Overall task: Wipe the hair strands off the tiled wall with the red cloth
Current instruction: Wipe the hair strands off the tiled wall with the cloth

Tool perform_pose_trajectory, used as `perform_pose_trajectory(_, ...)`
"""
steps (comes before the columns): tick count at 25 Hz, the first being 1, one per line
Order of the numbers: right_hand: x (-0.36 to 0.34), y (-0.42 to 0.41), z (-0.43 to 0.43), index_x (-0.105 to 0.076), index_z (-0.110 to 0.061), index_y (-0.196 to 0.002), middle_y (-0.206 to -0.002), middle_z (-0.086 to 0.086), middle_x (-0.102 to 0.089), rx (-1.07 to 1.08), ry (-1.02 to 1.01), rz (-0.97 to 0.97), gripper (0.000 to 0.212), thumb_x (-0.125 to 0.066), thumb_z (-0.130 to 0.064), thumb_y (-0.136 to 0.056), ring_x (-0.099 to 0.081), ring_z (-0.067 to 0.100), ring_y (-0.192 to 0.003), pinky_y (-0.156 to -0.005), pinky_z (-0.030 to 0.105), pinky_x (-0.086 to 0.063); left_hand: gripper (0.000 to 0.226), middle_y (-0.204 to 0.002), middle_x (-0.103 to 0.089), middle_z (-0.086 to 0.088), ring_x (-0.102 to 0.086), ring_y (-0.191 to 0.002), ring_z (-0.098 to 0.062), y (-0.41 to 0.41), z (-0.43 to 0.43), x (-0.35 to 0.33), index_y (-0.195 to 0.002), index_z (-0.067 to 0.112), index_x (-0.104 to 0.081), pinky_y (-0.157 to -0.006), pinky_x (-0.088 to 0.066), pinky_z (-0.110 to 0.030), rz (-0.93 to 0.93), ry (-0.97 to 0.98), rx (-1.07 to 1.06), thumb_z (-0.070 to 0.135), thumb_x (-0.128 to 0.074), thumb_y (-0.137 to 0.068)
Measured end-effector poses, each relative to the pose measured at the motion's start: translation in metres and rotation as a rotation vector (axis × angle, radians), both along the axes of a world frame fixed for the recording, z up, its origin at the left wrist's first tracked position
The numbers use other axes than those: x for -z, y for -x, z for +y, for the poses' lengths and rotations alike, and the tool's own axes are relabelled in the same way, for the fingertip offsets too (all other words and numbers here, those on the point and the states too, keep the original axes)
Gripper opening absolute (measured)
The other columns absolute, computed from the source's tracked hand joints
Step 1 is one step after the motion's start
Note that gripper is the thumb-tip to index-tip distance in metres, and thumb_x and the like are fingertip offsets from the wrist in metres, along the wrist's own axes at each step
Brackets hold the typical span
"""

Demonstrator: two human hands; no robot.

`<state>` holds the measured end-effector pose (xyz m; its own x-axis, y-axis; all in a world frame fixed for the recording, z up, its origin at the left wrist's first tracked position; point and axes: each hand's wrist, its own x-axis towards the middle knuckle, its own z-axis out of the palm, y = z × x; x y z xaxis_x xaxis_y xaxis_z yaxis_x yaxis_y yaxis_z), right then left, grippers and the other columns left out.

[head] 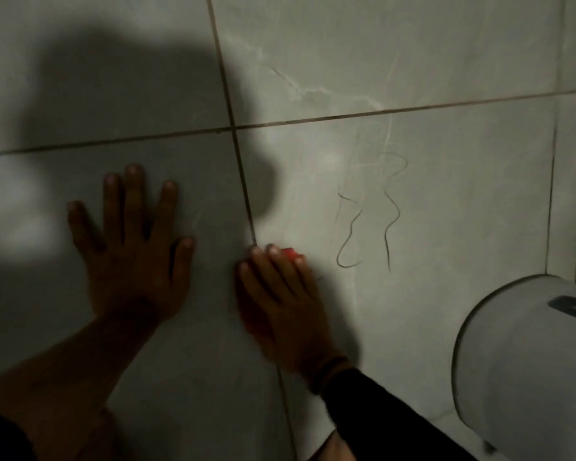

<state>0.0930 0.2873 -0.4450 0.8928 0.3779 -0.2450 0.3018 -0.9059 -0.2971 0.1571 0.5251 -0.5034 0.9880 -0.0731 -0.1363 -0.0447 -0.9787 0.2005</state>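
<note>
Long dark hair strands (368,211) cling in wavy loops to the grey tiled wall (463,181), right of centre. My right hand (280,301) lies flat against the wall, pressing the red cloth (290,252) under its fingers; only a small red edge shows past the fingertips. The cloth sits low and left of the strands, a short gap away from them. My left hand (133,247) rests flat on the neighbouring tile to the left, fingers spread, holding nothing.
A white rounded plastic dispenser (526,367) juts from the wall at the lower right, close below the strands. Dark grout lines (243,191) cross between my hands. A heavy shadow covers the left tiles.
</note>
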Motion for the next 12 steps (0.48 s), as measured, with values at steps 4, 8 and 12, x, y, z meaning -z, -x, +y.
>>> perform_pose_trajectory(4,0.026,-0.075,-0.015,-0.040,-0.015,-0.166,-0.175,0.012,-0.037,0.549,0.091,-0.159,0.069,-0.047,-0.039,-0.101,-0.028,0.033,-0.166,-0.136,0.057,-0.022,0.078,-0.187,0.006,-0.007,0.006,-0.173,-0.033,-0.001,0.000,0.004,-0.177,0.034,-0.006,-0.131,0.016,-0.061,-0.011,-0.001,0.030,0.060,-0.025,-0.106)
perform_pose_trajectory(8,0.023,0.001,0.002,-0.032,-0.022,-0.168,-0.179,0.006,-0.030,0.179,-0.020,-0.066,0.067,-0.046,-0.044,-0.106,-0.018,0.028,-0.169,-0.133,0.060,-0.024,0.078,-0.186,0.011,-0.001,0.002,-0.173,-0.035,0.000,0.001,0.004,-0.177,0.036,-0.005,-0.129,-0.005,-0.078,-0.002,0.054,0.013,0.060,-0.026,-0.105)
perform_pose_trajectory(12,0.013,0.026,-0.098,-0.043,-0.015,-0.160,-0.171,0.013,-0.042,0.127,0.117,0.008,0.061,-0.046,-0.042,-0.106,-0.035,0.038,-0.158,-0.122,0.068,-0.040,0.077,-0.186,0.010,0.000,0.007,-0.173,-0.029,0.001,0.002,0.003,-0.177,0.035,-0.006,-0.127,-0.007,-0.079,-0.018,0.070,0.026,0.060,-0.025,-0.106)
